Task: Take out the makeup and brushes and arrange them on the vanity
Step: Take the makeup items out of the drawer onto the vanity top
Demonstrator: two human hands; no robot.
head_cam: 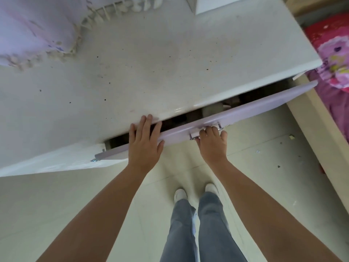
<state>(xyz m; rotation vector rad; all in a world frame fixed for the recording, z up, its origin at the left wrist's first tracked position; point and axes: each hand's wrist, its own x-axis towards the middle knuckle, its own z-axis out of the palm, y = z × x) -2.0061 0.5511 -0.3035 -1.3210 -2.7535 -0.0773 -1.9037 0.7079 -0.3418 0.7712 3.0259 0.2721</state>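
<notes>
Gripping the handle (204, 130) of a lilac drawer (245, 108) slightly open under the desk's (132, 72) front edge, right hand (212, 143), left hand (144, 142) laid flat, fingers relaxed, across the gap, contents dim, makeup not identifiable.

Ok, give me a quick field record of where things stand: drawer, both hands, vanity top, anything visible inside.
drawer: lilac front, pulled open only a narrow gap
right hand: fingers curled round the drawer handle
left hand: flat, fingers straight, lying over the vanity top edge and the gap
drawer contents: dark, blurred shapes, cannot tell
vanity top: no makeup or brushes out yet; lilac fringed cloth at far left
</notes>
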